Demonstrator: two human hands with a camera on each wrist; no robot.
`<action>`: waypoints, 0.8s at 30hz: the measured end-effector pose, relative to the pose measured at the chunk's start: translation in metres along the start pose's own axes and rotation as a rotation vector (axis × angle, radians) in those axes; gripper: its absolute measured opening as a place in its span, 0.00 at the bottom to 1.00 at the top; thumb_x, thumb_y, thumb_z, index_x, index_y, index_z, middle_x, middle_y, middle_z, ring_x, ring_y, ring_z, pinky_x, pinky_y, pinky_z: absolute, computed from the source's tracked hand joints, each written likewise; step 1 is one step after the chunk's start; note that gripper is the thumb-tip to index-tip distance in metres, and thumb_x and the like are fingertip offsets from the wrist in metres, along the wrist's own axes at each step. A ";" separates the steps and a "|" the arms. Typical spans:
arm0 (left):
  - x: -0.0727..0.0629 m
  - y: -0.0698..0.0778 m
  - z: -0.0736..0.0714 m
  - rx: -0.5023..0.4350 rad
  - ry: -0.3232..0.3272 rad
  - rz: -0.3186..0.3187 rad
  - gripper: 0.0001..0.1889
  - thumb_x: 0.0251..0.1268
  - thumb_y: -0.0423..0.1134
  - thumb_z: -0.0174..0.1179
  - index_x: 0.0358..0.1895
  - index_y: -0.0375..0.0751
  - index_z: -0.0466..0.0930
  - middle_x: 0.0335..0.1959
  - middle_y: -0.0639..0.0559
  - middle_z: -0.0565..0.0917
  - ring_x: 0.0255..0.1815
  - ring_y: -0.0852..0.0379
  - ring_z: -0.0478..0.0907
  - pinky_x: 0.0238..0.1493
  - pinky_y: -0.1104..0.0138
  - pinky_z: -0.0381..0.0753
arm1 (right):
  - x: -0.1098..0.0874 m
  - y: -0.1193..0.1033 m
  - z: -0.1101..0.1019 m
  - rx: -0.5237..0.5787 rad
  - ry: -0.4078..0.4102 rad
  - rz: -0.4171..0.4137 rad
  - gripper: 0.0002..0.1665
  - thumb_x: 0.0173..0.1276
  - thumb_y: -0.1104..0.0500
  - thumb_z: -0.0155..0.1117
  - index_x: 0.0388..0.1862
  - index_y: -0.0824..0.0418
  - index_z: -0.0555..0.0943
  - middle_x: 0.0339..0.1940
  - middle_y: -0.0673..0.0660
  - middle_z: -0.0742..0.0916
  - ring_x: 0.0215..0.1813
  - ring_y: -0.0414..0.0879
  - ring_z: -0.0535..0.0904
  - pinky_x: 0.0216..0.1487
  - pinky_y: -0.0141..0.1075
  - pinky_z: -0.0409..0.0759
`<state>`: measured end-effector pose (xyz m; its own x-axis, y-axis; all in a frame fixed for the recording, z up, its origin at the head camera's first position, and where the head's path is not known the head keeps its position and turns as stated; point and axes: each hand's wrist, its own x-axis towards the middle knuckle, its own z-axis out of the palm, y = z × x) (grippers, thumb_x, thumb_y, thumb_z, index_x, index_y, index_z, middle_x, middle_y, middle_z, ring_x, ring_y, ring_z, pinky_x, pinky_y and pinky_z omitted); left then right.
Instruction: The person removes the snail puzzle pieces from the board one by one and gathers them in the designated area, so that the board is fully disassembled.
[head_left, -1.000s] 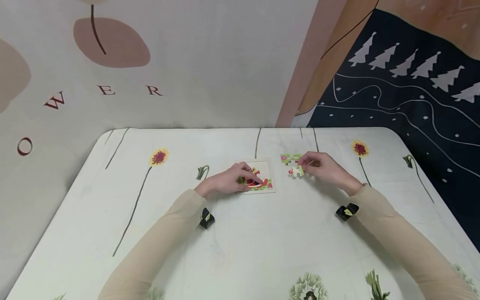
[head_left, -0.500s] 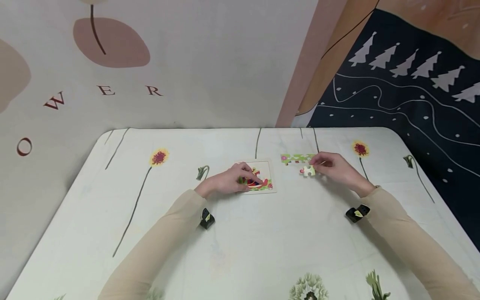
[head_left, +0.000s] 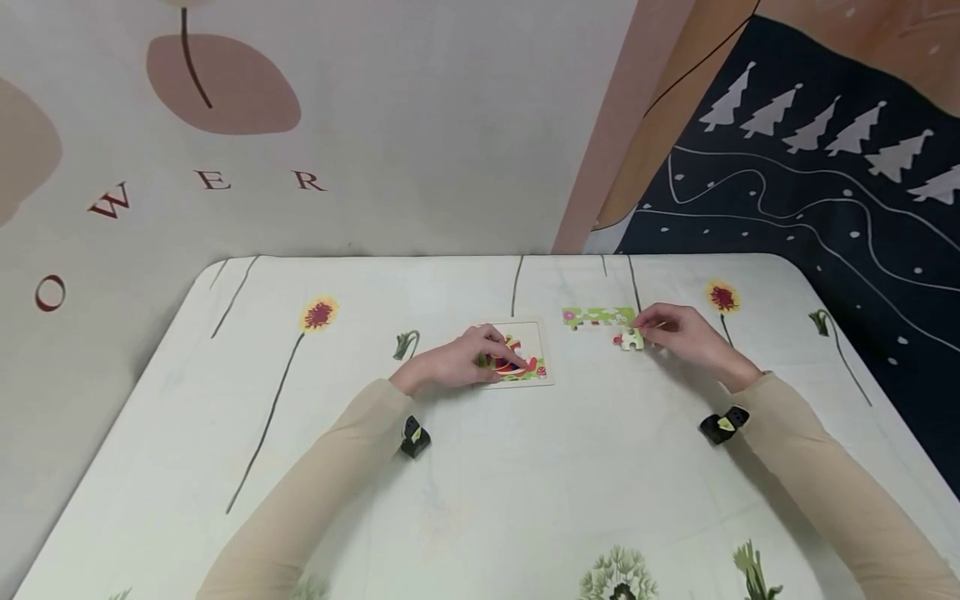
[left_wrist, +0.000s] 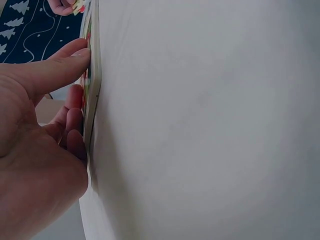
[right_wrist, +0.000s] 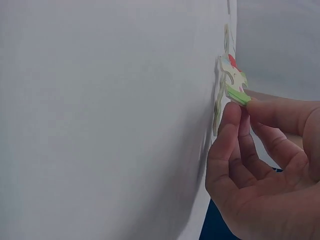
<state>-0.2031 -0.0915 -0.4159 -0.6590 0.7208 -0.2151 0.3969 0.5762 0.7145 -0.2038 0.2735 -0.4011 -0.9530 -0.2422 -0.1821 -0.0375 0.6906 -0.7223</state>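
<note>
In the head view my left hand [head_left: 465, 358] rests on a framed jigsaw puzzle board [head_left: 551, 358] with a colourful picture, partly hidden by the fingers. The left wrist view has the thumb and fingertips lying on the face of the thin board [left_wrist: 96, 75]. My right hand [head_left: 686, 340] pinches a puzzle piece [head_left: 632, 338] between thumb and fingers. In the right wrist view that piece [right_wrist: 234, 80] looks pale with a green edge and a red part, held just above the table. Behind it lies a green row of puzzle pieces [head_left: 592, 316].
The table [head_left: 525, 483] wears a white cloth printed with flowers. A pale wall [head_left: 420, 167] rises at its far edge, and a dark panel with white trees [head_left: 795, 192] hangs to the right. Black wrist cameras [head_left: 724, 425] sit below both hands.
The right hand has moved right with its puzzle piece, uncovering more of the green row of pieces. My left hand stays in place on the board.
</note>
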 end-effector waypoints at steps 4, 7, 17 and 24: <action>0.000 0.000 0.000 -0.001 -0.001 0.003 0.19 0.68 0.31 0.61 0.61 0.50 0.83 0.61 0.42 0.69 0.64 0.45 0.60 0.66 0.54 0.65 | 0.003 0.002 -0.001 -0.003 -0.016 0.038 0.14 0.74 0.62 0.57 0.54 0.68 0.80 0.50 0.65 0.83 0.44 0.44 0.75 0.41 0.29 0.74; 0.000 0.000 0.000 0.004 -0.001 0.004 0.19 0.69 0.32 0.61 0.61 0.50 0.83 0.61 0.42 0.69 0.64 0.46 0.60 0.66 0.54 0.65 | 0.005 0.003 -0.002 0.007 -0.031 0.069 0.15 0.75 0.61 0.56 0.56 0.67 0.79 0.52 0.66 0.82 0.44 0.44 0.74 0.40 0.30 0.74; -0.001 0.001 0.000 0.003 0.001 -0.005 0.19 0.69 0.32 0.60 0.61 0.51 0.83 0.61 0.42 0.69 0.64 0.46 0.60 0.65 0.55 0.65 | 0.008 0.005 -0.003 0.012 -0.048 0.109 0.16 0.76 0.60 0.56 0.56 0.68 0.79 0.51 0.65 0.82 0.39 0.42 0.73 0.36 0.31 0.74; -0.002 0.003 0.002 0.022 0.013 -0.008 0.19 0.68 0.31 0.60 0.60 0.51 0.83 0.60 0.42 0.69 0.64 0.46 0.61 0.65 0.54 0.65 | 0.008 0.004 -0.002 -0.011 -0.047 0.109 0.16 0.75 0.61 0.56 0.56 0.69 0.79 0.53 0.67 0.82 0.41 0.46 0.73 0.37 0.31 0.75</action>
<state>-0.1999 -0.0902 -0.4145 -0.6699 0.7115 -0.2121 0.4061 0.5902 0.6977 -0.2125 0.2757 -0.4040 -0.9363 -0.1973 -0.2904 0.0617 0.7218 -0.6894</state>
